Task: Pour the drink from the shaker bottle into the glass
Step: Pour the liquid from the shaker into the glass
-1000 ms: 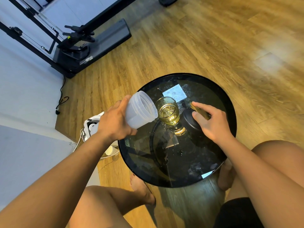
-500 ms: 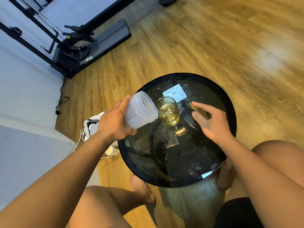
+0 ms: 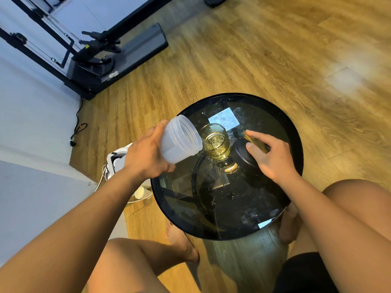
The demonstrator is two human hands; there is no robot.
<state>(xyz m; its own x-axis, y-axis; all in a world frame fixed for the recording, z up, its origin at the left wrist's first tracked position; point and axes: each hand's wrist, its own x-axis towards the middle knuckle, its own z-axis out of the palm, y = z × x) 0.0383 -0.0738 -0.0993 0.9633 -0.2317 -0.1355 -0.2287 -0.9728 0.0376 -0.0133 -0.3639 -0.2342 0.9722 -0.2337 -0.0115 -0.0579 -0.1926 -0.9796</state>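
My left hand [image 3: 146, 155] grips a translucent shaker bottle [image 3: 179, 142], tilted with its open mouth at the rim of a clear glass [image 3: 214, 142]. The glass stands on the round black glass table [image 3: 283, 204] and holds yellow liquid with bubbles. A thin stream runs from the bottle's lip into the glass. My right hand [image 3: 273, 157] rests on a black lid [image 3: 242, 155] just right of the glass, with a thin gold-coloured strip [image 3: 255, 141] between thumb and fingers.
Drops of liquid lie on the table top. A white device with cables [image 3: 114, 163] and a paper cup [image 3: 139, 192] lie on the wooden floor left of the table. A black exercise machine [image 3: 101, 56] stands at the far left. My knees are below the table.
The bottle has tipped a little further down toward the glass. The right hand has not moved.
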